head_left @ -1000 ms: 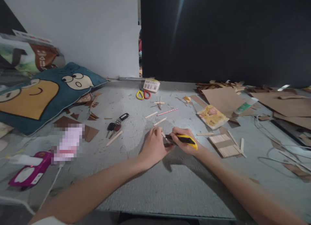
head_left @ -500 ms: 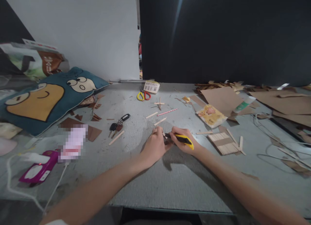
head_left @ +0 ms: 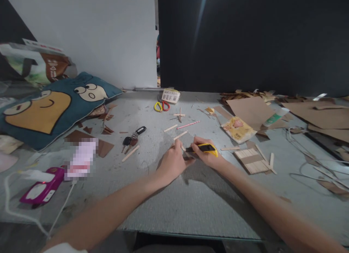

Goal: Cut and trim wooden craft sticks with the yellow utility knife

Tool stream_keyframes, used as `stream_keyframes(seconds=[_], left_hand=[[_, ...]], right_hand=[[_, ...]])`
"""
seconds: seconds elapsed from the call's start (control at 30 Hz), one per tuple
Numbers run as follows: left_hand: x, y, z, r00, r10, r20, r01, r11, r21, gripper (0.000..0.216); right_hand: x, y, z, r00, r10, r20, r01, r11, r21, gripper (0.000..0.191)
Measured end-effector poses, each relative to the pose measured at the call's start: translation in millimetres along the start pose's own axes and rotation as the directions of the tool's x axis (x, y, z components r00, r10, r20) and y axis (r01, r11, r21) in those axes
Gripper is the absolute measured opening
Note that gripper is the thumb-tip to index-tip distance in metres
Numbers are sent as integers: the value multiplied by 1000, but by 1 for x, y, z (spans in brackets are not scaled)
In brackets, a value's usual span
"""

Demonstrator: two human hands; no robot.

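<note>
Most of the wooden stick [head_left: 183,149] is buried in the left hand [head_left: 172,160], which seems to have it pinched, so you only get a thin, pale, plain bit poking out. Right hand [head_left: 209,158] is wrapped around a yellow-and-black cutter [head_left: 204,148], front end right by the stick, mid-tabletop [head_left: 163,209]. Can't make out whether blade touches wood.

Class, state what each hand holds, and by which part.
The right hand grips a yellow-and-black utility knife by the front of its handle. The left hand holds a small wooden stick; exactly where is hidden.
</note>
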State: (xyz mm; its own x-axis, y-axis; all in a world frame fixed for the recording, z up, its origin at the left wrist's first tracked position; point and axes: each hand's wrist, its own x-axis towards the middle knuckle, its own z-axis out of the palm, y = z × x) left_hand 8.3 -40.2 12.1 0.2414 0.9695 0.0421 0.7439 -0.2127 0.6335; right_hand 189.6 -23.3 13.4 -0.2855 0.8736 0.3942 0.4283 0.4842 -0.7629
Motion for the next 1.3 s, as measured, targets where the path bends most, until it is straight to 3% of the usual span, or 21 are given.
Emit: stream_keyframes(seconds=[0.2, 0.43, 0.57, 0.87, 1.3], left_hand=[[0, -2, 3, 999, 42, -22, -43, 999, -29, 58], [4, -8, 6, 997, 75, -25, -77, 994, -76, 55], [6, -12, 5, 995, 96, -6, -96, 989, -113, 60], [0, -2, 2, 996, 92, -9, -91, 990, 105, 47], [-1, -9, 13, 991, 100, -84, -101, 995, -17, 52]], right_hand=[[-3, -2, 3, 995, 94, -40, -92, 995, 43, 44], [-1, 12, -18, 984, -65, 164, 63, 998, 16, 42], [-4, 20, -21, 971, -127, 202, 129, 992, 3, 38], [-17, 9, -8, 980, -136, 147, 138, 990, -1, 29], [-32, 3, 2, 992, -117, -39, 112, 988, -108, 33]])
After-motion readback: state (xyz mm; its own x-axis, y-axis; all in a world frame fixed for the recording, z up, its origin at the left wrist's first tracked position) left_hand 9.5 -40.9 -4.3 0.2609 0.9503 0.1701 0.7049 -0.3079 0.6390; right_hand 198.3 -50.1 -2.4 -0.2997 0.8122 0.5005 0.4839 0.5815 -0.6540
